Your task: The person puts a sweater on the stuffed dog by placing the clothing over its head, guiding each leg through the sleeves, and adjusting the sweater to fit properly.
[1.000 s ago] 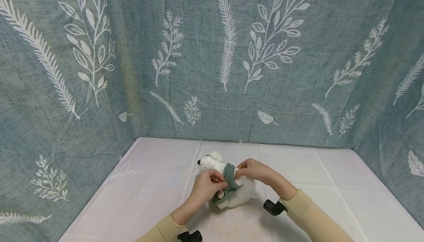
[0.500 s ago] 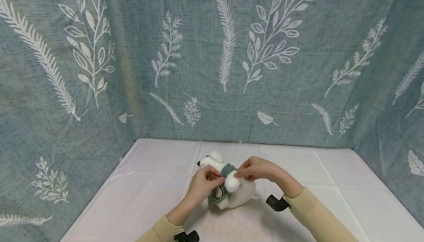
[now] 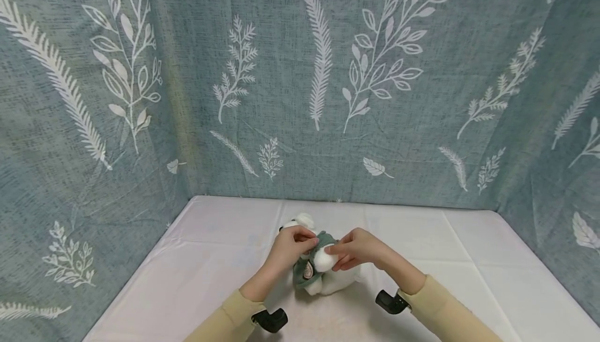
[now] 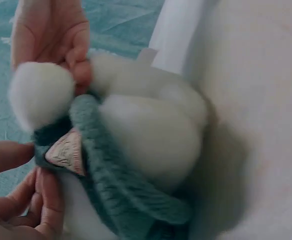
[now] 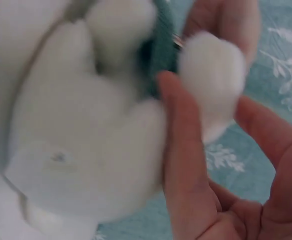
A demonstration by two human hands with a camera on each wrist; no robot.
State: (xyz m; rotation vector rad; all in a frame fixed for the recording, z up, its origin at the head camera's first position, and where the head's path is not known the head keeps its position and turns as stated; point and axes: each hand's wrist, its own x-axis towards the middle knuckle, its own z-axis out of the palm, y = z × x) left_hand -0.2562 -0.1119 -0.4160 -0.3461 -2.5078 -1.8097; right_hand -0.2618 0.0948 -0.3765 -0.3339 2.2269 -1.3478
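A white plush dog [image 3: 328, 279] lies in the middle of the table, with its head [image 3: 300, 222] toward the back left. A green knitted sweater [image 3: 309, 271] with a small round badge [image 3: 308, 271] is bunched round its chest. My left hand [image 3: 307, 240] pinches the sweater's upper edge near the neck. In the left wrist view its fingers [image 4: 21, 200] sit beside the green sweater [image 4: 126, 185] and badge [image 4: 66, 152]. My right hand [image 3: 333, 253] holds a white front paw [image 3: 321, 260]. In the right wrist view the paw [image 5: 211, 75] sits between thumb and fingers.
The table carries a creased white cloth [image 3: 220, 248]. Blue-grey curtains with white leaf prints [image 3: 323, 71] close it in at the back and both sides. Black wrist camera mounts [image 3: 269, 320] [image 3: 389, 302] hang just above the cloth near the front edge.
The sweater has slid up off the dog's body toward its chest, and a front paw has come free of it. Both hands have shifted slightly nearer each other.
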